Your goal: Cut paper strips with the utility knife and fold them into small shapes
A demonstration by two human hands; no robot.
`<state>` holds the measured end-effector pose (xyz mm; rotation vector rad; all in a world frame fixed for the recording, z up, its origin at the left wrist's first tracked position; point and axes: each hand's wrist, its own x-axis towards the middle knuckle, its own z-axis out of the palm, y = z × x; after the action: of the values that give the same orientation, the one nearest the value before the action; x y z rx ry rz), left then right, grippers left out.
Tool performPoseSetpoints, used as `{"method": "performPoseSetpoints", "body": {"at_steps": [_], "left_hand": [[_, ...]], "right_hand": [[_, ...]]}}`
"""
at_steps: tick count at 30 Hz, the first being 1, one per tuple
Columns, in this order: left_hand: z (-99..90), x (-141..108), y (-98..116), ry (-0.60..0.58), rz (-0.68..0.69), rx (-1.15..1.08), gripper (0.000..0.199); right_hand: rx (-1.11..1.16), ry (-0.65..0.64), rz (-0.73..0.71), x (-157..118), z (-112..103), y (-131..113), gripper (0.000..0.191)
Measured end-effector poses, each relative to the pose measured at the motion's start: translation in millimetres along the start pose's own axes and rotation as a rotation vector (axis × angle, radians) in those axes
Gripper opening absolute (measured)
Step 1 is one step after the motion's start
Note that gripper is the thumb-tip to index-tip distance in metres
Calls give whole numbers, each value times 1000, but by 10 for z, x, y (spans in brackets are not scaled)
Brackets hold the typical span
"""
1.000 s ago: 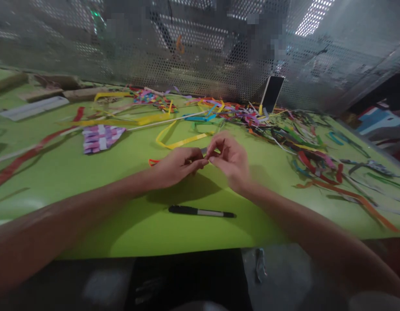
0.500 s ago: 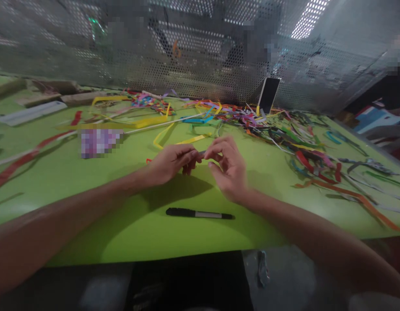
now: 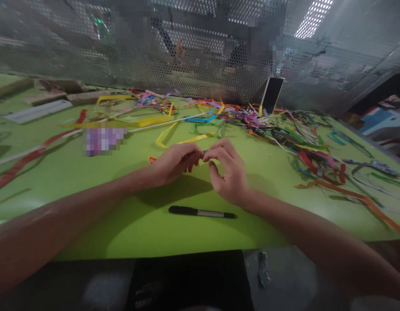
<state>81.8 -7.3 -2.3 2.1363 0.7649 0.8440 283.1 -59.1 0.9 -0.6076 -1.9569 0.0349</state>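
My left hand (image 3: 176,164) is closed, thumb against fingers, just above the green table. A small dark grey piece (image 3: 204,152), mostly hidden, sticks out from its fingertips. My right hand (image 3: 228,175) meets it from the right, fingers curled with their tips at the grey piece and the thumb bent below. What the piece is I cannot make out. Left of my left hand a small red loop (image 3: 152,160) shows beside the wrist. Closer to the table's front edge lies a black pen with a pale barrel section (image 3: 201,212).
Coloured strips (image 3: 242,116) lie tangled along the back and right of the table (image 3: 131,233). A phone (image 3: 273,95) leans upright against the perforated metal screen (image 3: 200,65). Long red (image 3: 21,166) and yellow strips (image 3: 154,120) stretch across the left, near a blurred purple item (image 3: 103,140).
My right hand's fingers have closed in on the grey piece, covering more of it. The whole view has shifted slightly; the pen and strips lie as before.
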Motion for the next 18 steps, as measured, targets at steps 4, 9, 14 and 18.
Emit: {"method": "performPoseSetpoints", "body": {"at_steps": [4,9,14,18], "left_hand": [[-27,-10,6,31,43,110,30],[-62,-20,31,57,110,263,21],[-60,-17,-15,111,157,351,16],[-49,-26,31,122,112,230,22]], "right_hand": [[-30,-24,-28,-16,1,3,28],[-82,-55,-70,-43,5,-16,27],[-223,-108,-151,-51,9,-32,27],[-302,-116,-228,-36,-6,-52,31]]}}
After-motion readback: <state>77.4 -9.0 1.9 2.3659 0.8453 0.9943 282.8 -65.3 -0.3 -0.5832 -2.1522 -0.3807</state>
